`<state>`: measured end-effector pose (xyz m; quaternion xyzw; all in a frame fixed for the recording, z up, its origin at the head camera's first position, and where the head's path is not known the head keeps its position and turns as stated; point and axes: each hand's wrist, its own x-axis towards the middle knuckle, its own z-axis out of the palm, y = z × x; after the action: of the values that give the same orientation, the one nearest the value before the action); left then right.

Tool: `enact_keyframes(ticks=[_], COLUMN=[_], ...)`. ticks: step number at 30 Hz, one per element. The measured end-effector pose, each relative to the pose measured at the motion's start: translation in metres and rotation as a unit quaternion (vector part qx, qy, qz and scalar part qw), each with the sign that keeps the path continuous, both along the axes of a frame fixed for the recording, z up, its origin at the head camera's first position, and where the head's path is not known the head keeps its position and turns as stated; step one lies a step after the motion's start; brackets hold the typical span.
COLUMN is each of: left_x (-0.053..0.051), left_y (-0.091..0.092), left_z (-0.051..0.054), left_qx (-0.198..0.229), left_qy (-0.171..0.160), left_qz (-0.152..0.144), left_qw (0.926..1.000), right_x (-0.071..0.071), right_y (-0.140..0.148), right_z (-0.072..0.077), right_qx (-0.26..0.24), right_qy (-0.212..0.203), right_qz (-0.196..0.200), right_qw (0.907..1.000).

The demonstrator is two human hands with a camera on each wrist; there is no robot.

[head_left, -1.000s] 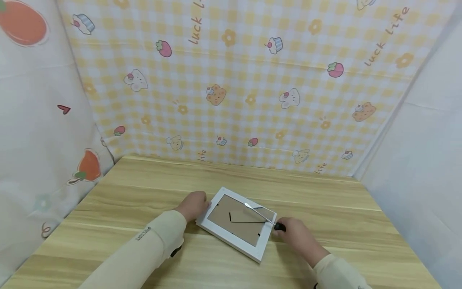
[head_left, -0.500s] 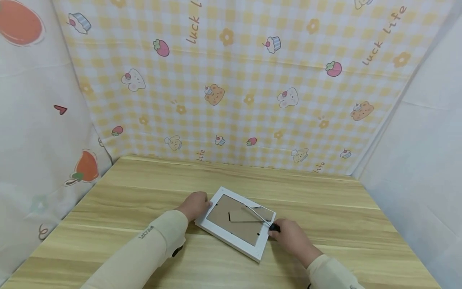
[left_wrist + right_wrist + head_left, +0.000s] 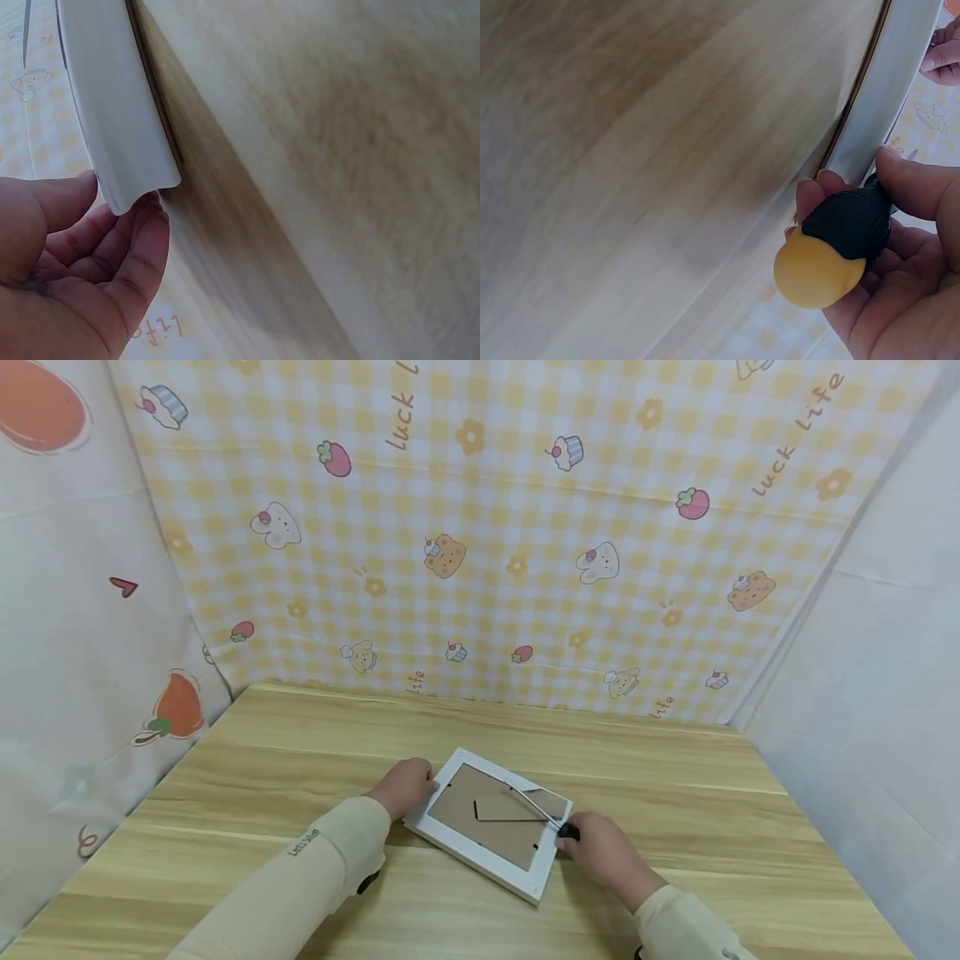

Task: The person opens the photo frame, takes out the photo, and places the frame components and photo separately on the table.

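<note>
A white picture frame lies back up on the table, its brown backing board showing small black tabs along the edges. My left hand pinches the frame's left edge; in the left wrist view the thumb is on one side and the fingers curl under the other. My right hand grips a screwdriver by its black and yellow handle at the frame's right edge. The screwdriver's metal shaft slants over the backing toward the far edge; whether its tip touches a tab cannot be told.
A wood-grain table carries the frame. A yellow checked cloth hangs behind it, with white cloth walls at both sides.
My right hand has moved a little left with the screwdriver, bringing the handle to the frame's right edge. My left hand keeps its hold, and the frame has hardly moved.
</note>
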<state>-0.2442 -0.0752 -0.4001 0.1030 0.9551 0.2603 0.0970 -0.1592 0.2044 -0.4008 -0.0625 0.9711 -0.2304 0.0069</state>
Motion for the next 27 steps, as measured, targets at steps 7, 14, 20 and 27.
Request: enact_keyframes(ticks=[7, 14, 20, 27], left_x=[0.000, 0.003, 0.006, 0.010], left_y=[-0.002, -0.003, -0.004, -0.007], left_z=[-0.002, -0.001, 0.000, -0.002], left_qx=[0.001, -0.003, 0.007, -0.003], left_qy=[-0.004, -0.008, -0.006, 0.022], left_qz=[0.003, 0.001, 0.005, -0.012], left_qw=[1.0000, 1.0000, 0.9999, 0.9997], right_x=[-0.002, -0.006, -0.010, -0.015], right_y=[-0.001, -0.001, 0.000, 0.001], right_z=[0.001, 0.002, 0.001, -0.001], right_qx=[0.003, 0.009, 0.009, 0.010], right_qy=[-0.002, -0.007, -0.014, -0.008], right_qz=[-0.002, -0.004, -0.002, 0.003], right_qw=[1.0000, 0.9999, 0.9999, 0.9999])
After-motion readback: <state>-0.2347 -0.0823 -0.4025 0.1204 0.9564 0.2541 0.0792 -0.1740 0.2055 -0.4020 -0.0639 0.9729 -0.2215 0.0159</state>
